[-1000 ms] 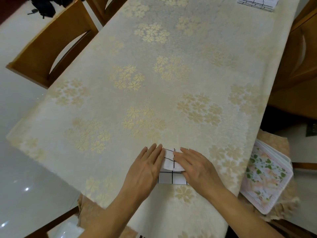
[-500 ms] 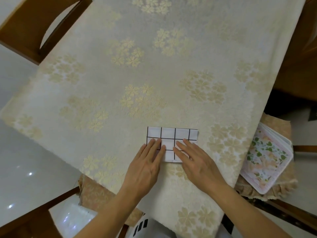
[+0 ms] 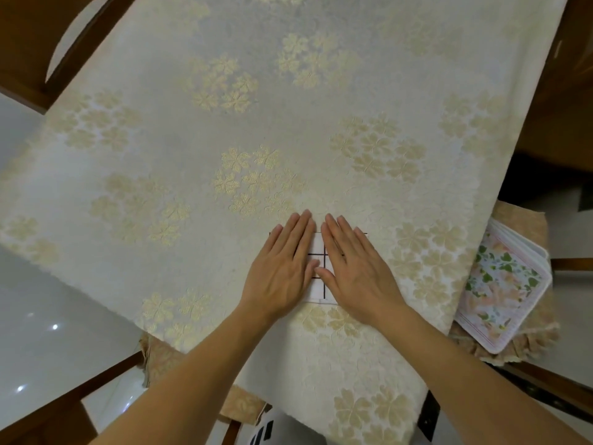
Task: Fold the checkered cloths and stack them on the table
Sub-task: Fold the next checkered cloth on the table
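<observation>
Hands flat and side by side, the left hand (image 3: 282,268) and right hand (image 3: 356,268) press straight fingers onto a folded checkered cloth (image 3: 317,277) lying near the near edge of the table (image 3: 192,155), right of its middle. Pressing evenly outward from the centre should, by the look of it, set the creases without shifting the layers. Mostly hidden, the cloth appears to run long left to right, edges square to the table's.

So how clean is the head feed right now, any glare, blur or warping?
Head view: soft even light, both hands and the checkered cloth sharp; small glare spots on the glossy floor at left; wide-angle bending along the tablecloth edges.
</observation>
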Tool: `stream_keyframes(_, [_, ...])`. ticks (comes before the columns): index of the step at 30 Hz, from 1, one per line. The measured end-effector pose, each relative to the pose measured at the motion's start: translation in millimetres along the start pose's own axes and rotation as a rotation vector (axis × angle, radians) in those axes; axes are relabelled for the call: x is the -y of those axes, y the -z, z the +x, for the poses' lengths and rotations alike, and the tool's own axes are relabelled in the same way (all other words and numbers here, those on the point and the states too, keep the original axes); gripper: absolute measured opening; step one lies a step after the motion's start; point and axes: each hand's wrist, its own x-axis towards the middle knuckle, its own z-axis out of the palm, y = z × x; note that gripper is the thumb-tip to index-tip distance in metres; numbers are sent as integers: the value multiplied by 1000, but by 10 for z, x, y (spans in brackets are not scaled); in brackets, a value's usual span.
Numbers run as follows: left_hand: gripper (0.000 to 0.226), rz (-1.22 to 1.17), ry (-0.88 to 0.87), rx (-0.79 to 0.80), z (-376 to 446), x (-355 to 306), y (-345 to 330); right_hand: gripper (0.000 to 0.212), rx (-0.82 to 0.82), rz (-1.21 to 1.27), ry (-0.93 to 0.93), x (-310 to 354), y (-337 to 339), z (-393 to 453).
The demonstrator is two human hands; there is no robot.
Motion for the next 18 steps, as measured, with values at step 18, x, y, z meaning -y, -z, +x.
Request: stream_keyframes(18, [72,40,48,17,-178,-35,-66,76,37,10,-47,-25,-26,-97])
